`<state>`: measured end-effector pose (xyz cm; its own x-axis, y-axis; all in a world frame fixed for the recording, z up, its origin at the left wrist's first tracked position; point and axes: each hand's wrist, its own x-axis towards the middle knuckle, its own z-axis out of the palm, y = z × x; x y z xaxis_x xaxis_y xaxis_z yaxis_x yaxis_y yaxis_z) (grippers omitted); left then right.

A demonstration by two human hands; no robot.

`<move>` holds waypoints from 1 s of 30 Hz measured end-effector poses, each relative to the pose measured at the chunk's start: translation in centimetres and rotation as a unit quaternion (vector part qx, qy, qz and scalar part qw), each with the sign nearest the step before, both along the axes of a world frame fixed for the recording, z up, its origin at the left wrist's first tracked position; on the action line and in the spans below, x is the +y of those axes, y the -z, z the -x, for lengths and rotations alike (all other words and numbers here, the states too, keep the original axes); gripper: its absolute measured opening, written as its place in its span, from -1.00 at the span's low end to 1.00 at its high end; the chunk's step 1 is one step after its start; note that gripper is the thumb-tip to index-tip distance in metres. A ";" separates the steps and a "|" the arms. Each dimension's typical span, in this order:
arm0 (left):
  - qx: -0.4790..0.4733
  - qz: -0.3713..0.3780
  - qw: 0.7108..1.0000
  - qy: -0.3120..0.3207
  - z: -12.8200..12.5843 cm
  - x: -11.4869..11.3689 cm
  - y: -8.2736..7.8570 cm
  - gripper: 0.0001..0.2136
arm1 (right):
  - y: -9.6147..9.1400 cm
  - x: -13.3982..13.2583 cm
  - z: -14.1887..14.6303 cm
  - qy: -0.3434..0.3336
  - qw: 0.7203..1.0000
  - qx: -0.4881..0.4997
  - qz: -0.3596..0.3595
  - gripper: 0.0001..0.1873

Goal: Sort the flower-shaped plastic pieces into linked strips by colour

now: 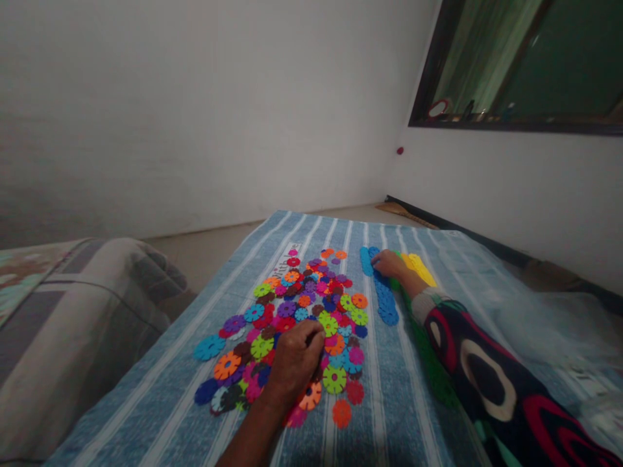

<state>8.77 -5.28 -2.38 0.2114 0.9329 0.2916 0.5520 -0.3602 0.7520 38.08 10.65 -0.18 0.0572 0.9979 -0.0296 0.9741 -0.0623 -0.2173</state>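
Observation:
A loose pile of notched plastic snowflake discs in many colours [287,308] spreads over the middle of the striped cloth. Over the pile's near part is my left hand [299,347], its fingers curled closed; whatever they hold is hidden. My right hand [387,263] reaches to the far end of a row of overlapping blue discs [387,306], fingertips pinched at a blue disc there. A short lighter blue row [365,261] lies just left of those fingertips. Under and beyond my right forearm show a yellow row [419,267] and a green row [431,363], partly covered by the sleeve.
The blue-and-white striped cloth [195,344] covers the work surface. Clear plastic bags [559,324] lie at the right. A fabric-covered piece of furniture [111,305] stands at the left. Behind are a white wall [219,117] and a dark-framed window [516,65].

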 end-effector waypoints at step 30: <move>0.110 -0.063 0.991 -0.042 2.1 1.8 -0.4 -0.79 | 4.9 -20.8 8.9 0.009 0.949 0.262 -0.172 -0.67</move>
